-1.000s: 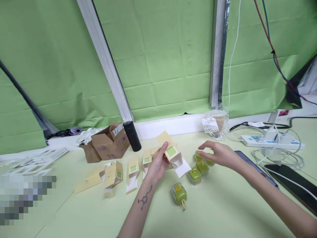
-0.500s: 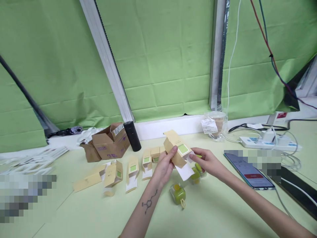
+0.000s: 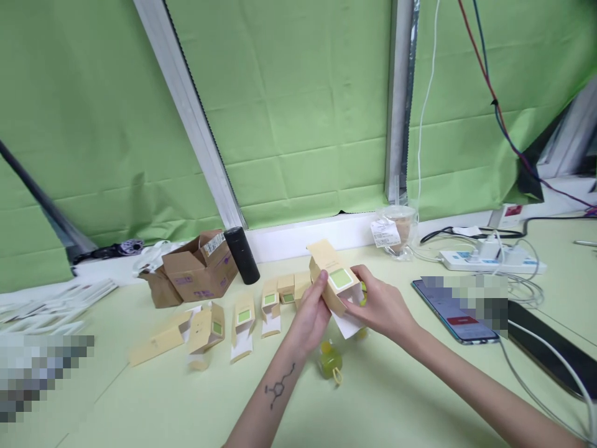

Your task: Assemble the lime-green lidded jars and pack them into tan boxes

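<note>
My left hand grips a small tan carton with a green square window, its top and bottom flaps hanging open. My right hand is closed at the carton's right end, fingers round a small green item that is mostly hidden. Just below my hands a green container with a yellow cap and loop lies on the table. A row of similar open tan cartons stands to the left.
A brown cardboard box and a black cylinder stand at the back. A phone, a power strip with cables and a plastic-wrapped cup lie on the right. Flat white packaging lies far left.
My right hand left the green containers on the table and came to the carton's open end with a green item. My left hand tilted the carton toward it.
</note>
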Demonstrator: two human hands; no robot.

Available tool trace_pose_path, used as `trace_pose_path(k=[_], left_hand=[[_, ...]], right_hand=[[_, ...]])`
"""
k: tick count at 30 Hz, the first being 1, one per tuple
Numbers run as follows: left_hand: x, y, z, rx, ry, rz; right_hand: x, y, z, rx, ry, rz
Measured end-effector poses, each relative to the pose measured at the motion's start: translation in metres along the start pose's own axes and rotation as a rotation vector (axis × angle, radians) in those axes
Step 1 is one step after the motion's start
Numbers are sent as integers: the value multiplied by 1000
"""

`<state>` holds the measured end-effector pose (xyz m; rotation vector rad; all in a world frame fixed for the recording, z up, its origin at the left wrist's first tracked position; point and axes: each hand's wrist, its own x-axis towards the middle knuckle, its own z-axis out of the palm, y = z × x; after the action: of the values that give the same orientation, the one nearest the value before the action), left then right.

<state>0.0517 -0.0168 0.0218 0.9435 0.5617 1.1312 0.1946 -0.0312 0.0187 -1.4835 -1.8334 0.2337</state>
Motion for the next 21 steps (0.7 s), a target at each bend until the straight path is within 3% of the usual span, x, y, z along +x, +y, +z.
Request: trace_pose_path(k=[5,9,13,16,18,21], left_hand=[[2,3,2,6,-4,-145],[1,4,3,37,9,-168],[1,6,0,60,99,35],[15,5,-5,245,244,232],[32,-1,-4,371,300,281],[60,-15,9,416,261,288]], right_hand=[[-4,-8,-11,11,14,-6],[-6,-9,-20,112,-26,-13],[2,2,-8,424,-50,137],[13,17,5,727,-131,332],[19,27,9,825,-200,406],[26,44,6,944,-249,494]])
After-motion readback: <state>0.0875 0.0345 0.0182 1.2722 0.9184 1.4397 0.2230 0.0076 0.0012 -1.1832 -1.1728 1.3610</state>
